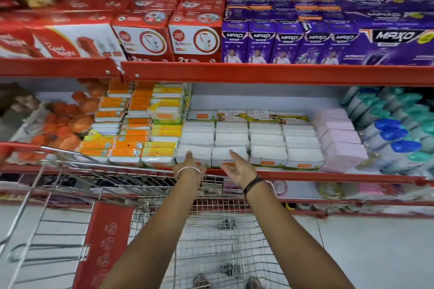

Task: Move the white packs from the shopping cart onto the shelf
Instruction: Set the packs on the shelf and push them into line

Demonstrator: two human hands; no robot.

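Four columns of white packs [249,141] lie flat on the red-edged shelf [305,175], their long axes running left to right and their orange-labelled front ends facing the aisle, stacked several high. Both hands reach over the shopping cart [145,180] to the front row: the left hand [189,164] rests its fingertips on the front face of the lowest pack in the leftmost column, and the right hand [237,166] stands palm inward just beyond, its fingertips against the next column's front pack. Fingers of both hands are extended and loosely spread, gripping nothing. Left of the left fingers sit orange and yellow packs [138,129], pressed against the white ones; well right of the right fingers stand pink packs [340,138]. Above the fingers, the upper shelf carries red boxes [169,35] and purple boxes [293,42]. Below the forearms the cart's wire basket seems to hold a few pale items, though blur makes this uncertain.
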